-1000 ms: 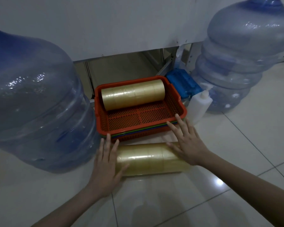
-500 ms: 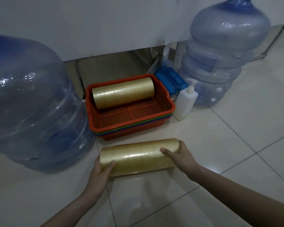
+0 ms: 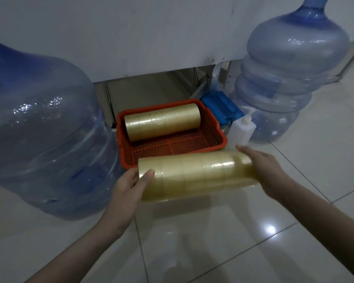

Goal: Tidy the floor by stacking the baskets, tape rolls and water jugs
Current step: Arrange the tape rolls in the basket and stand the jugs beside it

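Left hand (image 3: 124, 192) and right hand (image 3: 267, 170) clasp the ends of a tape-roll stack (image 3: 194, 176), now lifted off the floor to the near rim of the orange basket (image 3: 215, 127), which holds a second stack (image 3: 161, 122).

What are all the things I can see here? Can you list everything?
Water jugs: 2, clear blue, one at far left, one at back right.
Basket: 1 visible on top, orange-red, on floor in the middle.
Tape stacks: 2, yellowish clear, one lying in the basket, one held above the floor.
Pump bottle: 1, white, right of basket.
Blue block: 1, behind bottle.
Hands: left hand and right hand, gripping the held stack's ends.
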